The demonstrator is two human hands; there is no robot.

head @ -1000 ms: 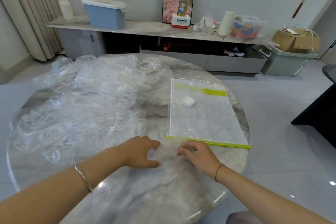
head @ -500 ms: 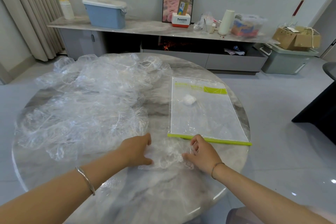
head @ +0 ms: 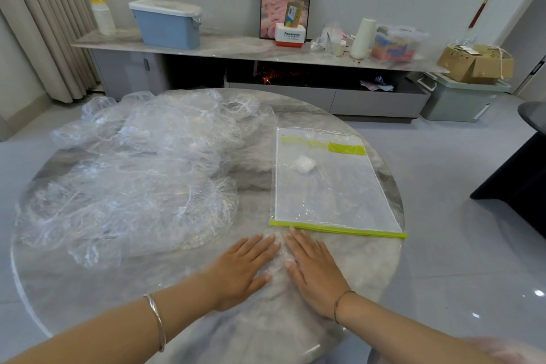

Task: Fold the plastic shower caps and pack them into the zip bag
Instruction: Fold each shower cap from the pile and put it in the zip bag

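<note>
The shower cap [head: 280, 251] being worked is lying on the round table [head: 359, 263] at its near edge, directly under and between the two hands, just short of the green zip edge [head: 339, 229] of the zip bag [head: 334, 192]. The cap is clear, crinkled plastic, squashed into a narrow flat bundle; only the strip showing in the gap between the hands is readable, and how many folds it has cannot be told. The left hand [head: 243, 270] is lying palm down with fingers straight and together, pressing on the left part of the cap. The right hand [head: 314, 270] is doing the same on the right part, its fingertips reaching almost to the zip edge. Neither hand is curling round anything. The bag is lying flat on the right part of the table, transparent, with a small white wad, probably a folded cap [head: 304, 164], sitting inside near its far end. A loose pile of clear caps [head: 133, 183] is covering the left half of the table, apart from the hands.
</note>
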